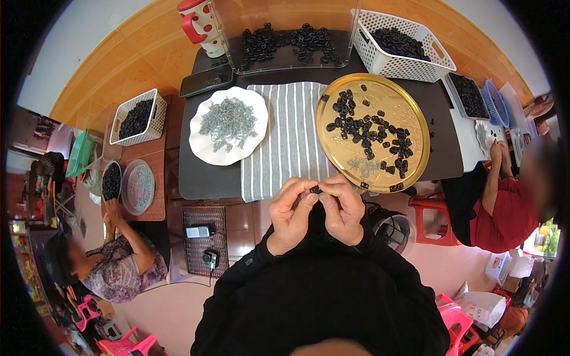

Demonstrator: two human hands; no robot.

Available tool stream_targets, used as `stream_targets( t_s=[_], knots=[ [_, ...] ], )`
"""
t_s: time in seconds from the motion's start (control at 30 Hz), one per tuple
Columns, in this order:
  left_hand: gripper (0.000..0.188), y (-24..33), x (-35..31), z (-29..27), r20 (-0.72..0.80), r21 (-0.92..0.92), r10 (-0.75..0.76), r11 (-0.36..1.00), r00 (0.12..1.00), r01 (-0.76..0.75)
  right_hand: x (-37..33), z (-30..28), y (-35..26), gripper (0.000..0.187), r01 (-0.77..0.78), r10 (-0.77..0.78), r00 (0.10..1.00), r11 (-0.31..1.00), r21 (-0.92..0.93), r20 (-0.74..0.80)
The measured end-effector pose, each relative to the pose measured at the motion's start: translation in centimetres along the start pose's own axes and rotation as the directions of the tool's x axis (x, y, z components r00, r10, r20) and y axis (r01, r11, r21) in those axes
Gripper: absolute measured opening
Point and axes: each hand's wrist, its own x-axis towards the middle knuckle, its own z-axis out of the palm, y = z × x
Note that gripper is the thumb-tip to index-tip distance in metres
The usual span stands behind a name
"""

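Observation:
At the table's near edge, my left hand (290,215) and my right hand (344,211) meet, fingertips pinched together. Between them is a small black plastic piece (315,190), mostly covered by thumbs and fingers. Just beyond my hands lies a grey and white striped cloth (294,136). To its right, partly over the cloth, sits a round gold tray (386,95) with many small black pieces (362,129) and a little patch of thin silvery bits (363,165). On the left, a white wavy-edged plate (203,147) carries a heap of small grey metallic-looking parts (228,123).
A clear bin (285,15) of black pieces and a white perforated basket (371,50) stand at the back. Near them are a dark phone-like slab (206,80) and a red-and-white tumbler (209,32). Co-workers sit at left (122,267) and right (504,213); a red stool (430,204) stands nearby.

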Motion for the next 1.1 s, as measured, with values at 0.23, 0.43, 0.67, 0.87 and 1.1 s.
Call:
stream_targets(
  t_s=[0.23,0.43,0.67,0.87,1.1],
  knots=[
    [0.039,-1.0,0.1,-1.2,0.164,-0.164,-0.085,0.980,0.983,0.112,3.4,-5.7,-1.0,0.021,-0.691,0.599,0.699,0.706,0.156,0.390],
    [0.036,-1.0,0.7,-1.7,0.140,-0.170,-0.162,0.968,0.977,0.185,18.6,-12.8,0.1,0.019,-0.243,0.244,0.964,0.970,0.019,-0.103],
    [0.030,-0.9,0.8,-2.1,0.123,-0.106,-0.137,0.983,0.983,0.150,20.7,-15.8,6.2,0.021,-0.491,0.544,0.813,0.832,-0.258,0.209],
    [0.024,-0.8,1.1,-2.2,0.095,-0.062,-0.167,0.983,0.981,0.173,17.8,-12.0,8.7,0.028,-0.048,0.505,0.713,0.727,-0.685,0.486],
    [0.023,-1.1,1.3,-2.0,0.116,-0.055,-0.156,0.985,0.981,0.163,15.7,-7.8,9.5,0.038,0.512,0.244,0.570,0.641,-0.572,0.784]
  ],
)
